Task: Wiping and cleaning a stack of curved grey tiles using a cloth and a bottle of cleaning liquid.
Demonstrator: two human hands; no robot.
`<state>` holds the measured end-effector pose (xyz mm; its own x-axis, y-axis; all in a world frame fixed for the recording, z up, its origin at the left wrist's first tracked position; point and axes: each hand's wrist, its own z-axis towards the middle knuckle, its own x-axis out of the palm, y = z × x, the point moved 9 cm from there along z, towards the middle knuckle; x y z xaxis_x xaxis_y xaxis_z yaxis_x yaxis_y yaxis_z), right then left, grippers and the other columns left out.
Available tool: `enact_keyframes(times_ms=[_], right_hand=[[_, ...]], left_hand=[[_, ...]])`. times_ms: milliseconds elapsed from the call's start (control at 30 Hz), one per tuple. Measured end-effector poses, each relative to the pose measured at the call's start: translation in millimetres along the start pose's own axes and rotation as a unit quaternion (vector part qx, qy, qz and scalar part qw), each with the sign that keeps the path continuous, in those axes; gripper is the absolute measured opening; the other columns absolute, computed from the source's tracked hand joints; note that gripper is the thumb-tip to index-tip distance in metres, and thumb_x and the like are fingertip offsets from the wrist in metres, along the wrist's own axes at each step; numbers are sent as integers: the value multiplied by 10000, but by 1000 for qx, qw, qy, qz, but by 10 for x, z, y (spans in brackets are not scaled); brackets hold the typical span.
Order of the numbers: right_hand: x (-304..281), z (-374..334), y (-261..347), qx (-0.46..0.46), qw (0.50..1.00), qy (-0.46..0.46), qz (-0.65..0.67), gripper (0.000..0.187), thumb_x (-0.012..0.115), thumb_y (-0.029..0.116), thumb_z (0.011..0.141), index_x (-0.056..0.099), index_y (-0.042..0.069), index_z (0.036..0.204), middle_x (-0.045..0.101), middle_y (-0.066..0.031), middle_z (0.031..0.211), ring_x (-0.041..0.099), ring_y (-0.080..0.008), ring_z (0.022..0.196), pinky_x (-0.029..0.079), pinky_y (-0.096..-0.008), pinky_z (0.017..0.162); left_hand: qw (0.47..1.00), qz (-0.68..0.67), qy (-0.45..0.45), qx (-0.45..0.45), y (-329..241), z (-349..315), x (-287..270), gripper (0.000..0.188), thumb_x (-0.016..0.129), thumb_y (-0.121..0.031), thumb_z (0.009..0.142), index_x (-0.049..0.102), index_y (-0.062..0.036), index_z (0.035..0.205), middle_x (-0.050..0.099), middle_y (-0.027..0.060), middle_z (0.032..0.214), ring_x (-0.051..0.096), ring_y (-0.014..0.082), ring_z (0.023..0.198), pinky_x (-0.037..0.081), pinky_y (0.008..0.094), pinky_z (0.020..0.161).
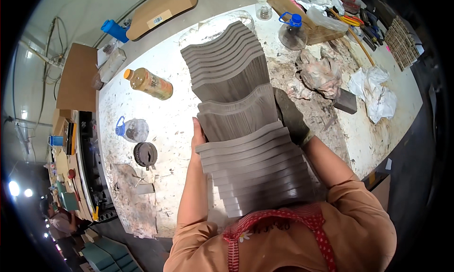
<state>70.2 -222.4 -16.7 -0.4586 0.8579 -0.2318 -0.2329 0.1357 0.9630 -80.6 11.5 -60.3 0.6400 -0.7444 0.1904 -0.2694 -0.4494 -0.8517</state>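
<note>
Panels (239, 118) of grey-brown, wood-grained material with wavy edges lie in a row down the middle of the worn white tabletop (168, 191), straight in front of the person. A stepped far stack (227, 57) overlaps beyond the middle panels, and a near stack (257, 170) fans back toward the red patterned apron (279, 216). The left hand (198, 134), bare, touches the left edge of the middle panels; its fingers are mostly hidden, so how tightly they close cannot be told. The right hand (291, 120), in a dark glove, lies against the right edge of the same panels, and whether its fingers grip cannot be told either. To the left stand or lie an orange-capped bottle (151, 84), a clear blue-handled jug (136, 130) and a dark round ring (145, 155). To the right, a crumpled stained cloth (321, 74) lies near a dark block (345, 102), with crumpled white plastic (377, 94) just beside it.
</note>
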Motion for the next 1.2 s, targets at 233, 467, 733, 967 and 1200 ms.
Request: enact_keyframes(times_ms=[233, 467, 733, 967, 1200], right_hand=[[27, -345, 442, -54, 983, 92, -147, 405, 433, 272, 1011, 484, 37, 1337, 609, -183, 1181, 594, -331, 1047, 446, -354, 958], [81, -926, 480, 125, 901, 89, 407, 693, 477, 457, 972, 342, -17, 1460, 490, -108, 1391, 454, -193, 1268, 350, -325, 1081], [-87, -811, 342, 96, 948, 36, 302, 685, 369, 480, 1016, 317, -30, 1469, 472, -131, 1416, 435, -205, 1294, 327, -335, 1099], [-264, 125, 435, 29, 984, 23, 173, 569, 342, 391, 1056, 377, -27, 1441, 483, -119, 1414, 451, -199, 1292, 333, -326, 1099], [-273, 401, 234, -81, 990, 2, 114, 506, 386, 348, 1052, 447, -18, 1396, 534, -125, 1364, 498, -211, 1245, 373, -333, 1063]], left_hand=[[997, -57, 39, 24, -19, -525, -135, 870, 267, -732, 936, 426, -21, 1413, 531, 126, 1358, 506, 248, 1246, 414, 378, 1044], [983, -174, 51, -31, 631, -937, -178, 697, 241, -610, 1009, 338, -100, 1474, 470, 93, 1386, 476, 221, 1248, 426, 377, 1031], [966, -218, 112, 83, 320, -1074, 248, 565, 342, -437, 1045, 225, -138, 1509, 456, 103, 1370, 508, 232, 1204, 466, 382, 1000], [968, -126, 61, 208, -167, -98, 334, 572, 236, -458, 1060, 278, -91, 1496, 415, 85, 1451, 446, 217, 1294, 382, 355, 1084], [966, -136, 25, 220, -100, 123, 267, 733, 266, -543, 1034, 124, -33, 1540, 247, 121, 1572, 264, 221, 1435, 212, 331, 1164]])
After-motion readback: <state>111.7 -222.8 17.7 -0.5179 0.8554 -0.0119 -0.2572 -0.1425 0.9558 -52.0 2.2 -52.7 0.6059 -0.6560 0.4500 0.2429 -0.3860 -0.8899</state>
